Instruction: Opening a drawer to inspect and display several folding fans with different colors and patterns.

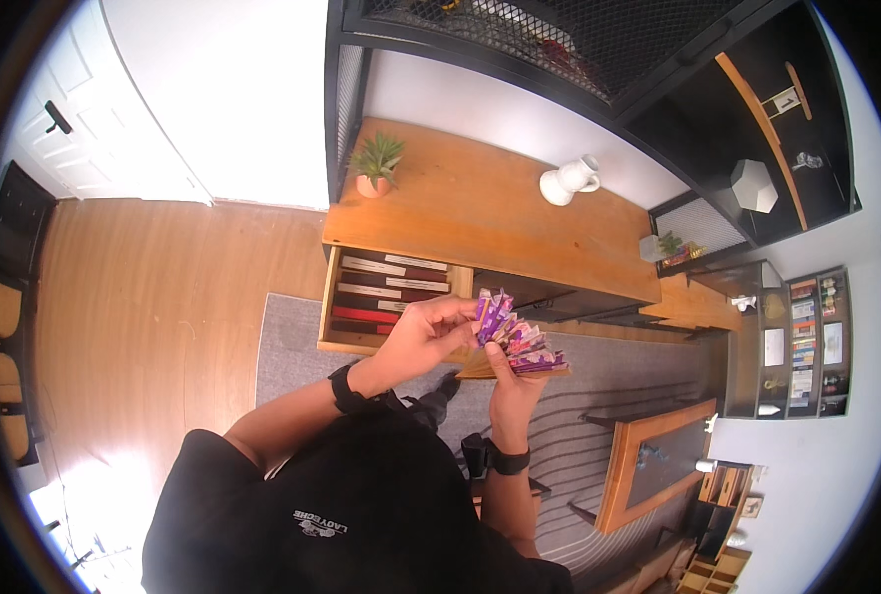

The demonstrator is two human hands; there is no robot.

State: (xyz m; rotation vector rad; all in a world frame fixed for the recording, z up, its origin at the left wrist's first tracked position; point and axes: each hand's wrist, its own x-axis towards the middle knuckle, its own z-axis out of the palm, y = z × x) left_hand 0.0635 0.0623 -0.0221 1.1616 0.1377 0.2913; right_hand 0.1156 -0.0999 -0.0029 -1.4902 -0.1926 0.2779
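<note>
A pleated, purple-and-pink patterned piece (pixel 535 347), apparently a folding fan, is partly spread between my two hands. My left hand (pixel 434 330) pinches its left end between thumb and fingers. On the lower right side, my right hand (pixel 516 393) grips it, with the thumb lying over the pleats. Just beyond my left hand, a wooden drawer (pixel 327 312) is pulled out of the cabinet. Inside it lie several flat dark and red boxes or books (pixel 362 315), some with white labels bearing writing. My left forearm and hand hide part of the drawer.
The wooden cabinet top (pixel 455 193) holds a potted plant (pixel 375 162) and a white jug (pixel 570 180). Above hangs a black mesh-fronted cabinet (pixel 500 44). A low wooden-framed table (pixel 619 475) stands on the grey rug (pixel 292 334) to the right. A white door (pixel 106 126) is at far left.
</note>
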